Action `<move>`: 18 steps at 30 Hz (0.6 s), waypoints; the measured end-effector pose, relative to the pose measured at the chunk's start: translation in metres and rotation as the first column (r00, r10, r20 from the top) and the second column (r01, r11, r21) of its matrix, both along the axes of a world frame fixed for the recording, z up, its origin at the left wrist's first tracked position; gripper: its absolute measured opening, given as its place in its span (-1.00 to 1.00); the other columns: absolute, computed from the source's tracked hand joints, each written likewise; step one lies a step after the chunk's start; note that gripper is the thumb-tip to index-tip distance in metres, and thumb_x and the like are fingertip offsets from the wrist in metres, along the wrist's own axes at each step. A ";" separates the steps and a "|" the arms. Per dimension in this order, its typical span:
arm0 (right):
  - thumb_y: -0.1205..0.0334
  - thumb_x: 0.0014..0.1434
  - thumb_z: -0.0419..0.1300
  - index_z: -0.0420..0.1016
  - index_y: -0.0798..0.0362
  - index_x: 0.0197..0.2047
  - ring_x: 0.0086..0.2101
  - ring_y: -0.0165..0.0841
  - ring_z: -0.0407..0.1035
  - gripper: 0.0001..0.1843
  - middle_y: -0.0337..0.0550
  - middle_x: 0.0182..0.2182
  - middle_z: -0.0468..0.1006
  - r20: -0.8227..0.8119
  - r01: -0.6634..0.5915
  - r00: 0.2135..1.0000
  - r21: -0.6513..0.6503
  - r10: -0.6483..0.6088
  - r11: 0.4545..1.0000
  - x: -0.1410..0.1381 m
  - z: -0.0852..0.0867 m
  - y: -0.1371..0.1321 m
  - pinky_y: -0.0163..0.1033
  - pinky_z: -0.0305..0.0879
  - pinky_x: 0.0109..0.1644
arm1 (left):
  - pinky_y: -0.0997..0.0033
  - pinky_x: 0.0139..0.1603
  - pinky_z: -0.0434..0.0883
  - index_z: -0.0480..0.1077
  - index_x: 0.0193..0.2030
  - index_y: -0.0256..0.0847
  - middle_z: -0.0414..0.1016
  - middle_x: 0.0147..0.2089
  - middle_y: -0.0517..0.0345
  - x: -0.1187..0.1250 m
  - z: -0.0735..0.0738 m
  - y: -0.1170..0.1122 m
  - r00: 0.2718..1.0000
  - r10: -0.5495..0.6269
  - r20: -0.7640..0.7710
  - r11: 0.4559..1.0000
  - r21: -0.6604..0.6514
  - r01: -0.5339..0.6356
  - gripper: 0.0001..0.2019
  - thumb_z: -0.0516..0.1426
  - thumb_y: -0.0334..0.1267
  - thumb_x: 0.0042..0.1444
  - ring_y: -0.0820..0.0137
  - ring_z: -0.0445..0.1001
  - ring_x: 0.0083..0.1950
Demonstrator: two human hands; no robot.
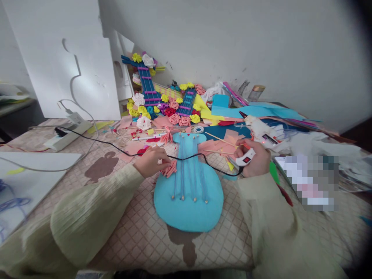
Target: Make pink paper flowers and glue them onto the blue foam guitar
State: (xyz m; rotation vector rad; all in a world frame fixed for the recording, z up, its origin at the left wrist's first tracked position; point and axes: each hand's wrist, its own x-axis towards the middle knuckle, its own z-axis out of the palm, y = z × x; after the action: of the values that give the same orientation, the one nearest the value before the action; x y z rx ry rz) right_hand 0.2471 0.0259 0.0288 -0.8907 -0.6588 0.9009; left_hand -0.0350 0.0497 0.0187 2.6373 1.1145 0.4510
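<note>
A blue guitar-shaped cutout (188, 217) lies flat before me, with blue strings running between small pegs. My left hand (153, 162) is at its upper left edge, fingers pinched on a pink crepe-paper flower (168, 169). My right hand (257, 157) is wrapped round a white corded hot glue gun (245, 159) with a red switch, held right of the guitar's neck. The gun's black cord (192, 156) crosses over the strings and passes by my left hand. Part of the gun is hidden by my fingers.
Decorated guitar shapes (148, 85) with paper flowers lean at the back. A white power strip (68, 135) sits left, near a white board (43, 162). Pink paper scraps (231, 137), sticks and a tape roll (198, 130) lie behind. A blurred-out phone-like object (308, 182) lies right.
</note>
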 end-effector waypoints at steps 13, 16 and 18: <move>0.30 -0.24 0.13 0.34 0.12 -0.72 -0.76 -0.56 0.10 -0.88 -0.24 -0.69 0.36 -0.010 -0.006 1.000 0.000 0.006 1.000 0.000 0.001 0.000 -0.38 -0.02 -0.78 | 0.44 -0.36 0.29 0.47 -0.40 -0.29 0.44 -0.43 0.07 -0.002 0.006 -0.008 0.973 0.180 0.142 0.976 -0.149 -0.159 -0.80 0.10 -0.21 -0.02 0.43 0.33 -0.40; 0.29 -0.22 0.13 0.36 0.11 -0.71 -0.75 -0.53 0.11 -0.87 -0.24 -0.73 0.33 0.002 -0.024 1.000 0.009 0.024 1.000 0.001 0.000 -0.001 -0.37 -0.01 -0.78 | 0.46 -0.39 0.26 0.47 -0.43 -0.28 0.44 -0.47 0.10 0.001 0.004 -0.010 0.966 0.219 0.139 0.968 -0.159 -0.197 -0.81 0.12 -0.19 -0.06 0.44 0.30 -0.43; 0.30 -0.22 0.13 0.36 0.11 -0.72 -0.76 -0.53 0.11 -0.87 -0.24 -0.72 0.34 0.004 -0.009 1.000 0.014 0.009 1.000 0.001 0.000 -0.001 -0.37 -0.01 -0.78 | 0.47 -0.42 0.25 0.48 -0.45 -0.27 0.42 -0.51 0.12 0.002 0.001 -0.010 0.965 0.228 0.133 0.964 -0.168 -0.205 -0.81 0.13 -0.19 -0.07 0.45 0.28 -0.45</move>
State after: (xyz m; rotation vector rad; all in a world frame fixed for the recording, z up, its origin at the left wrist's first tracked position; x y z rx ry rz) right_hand 0.2477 0.0253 0.0287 -0.8779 -0.6727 0.9015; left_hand -0.0327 0.0396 0.0196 2.3175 1.3377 0.5726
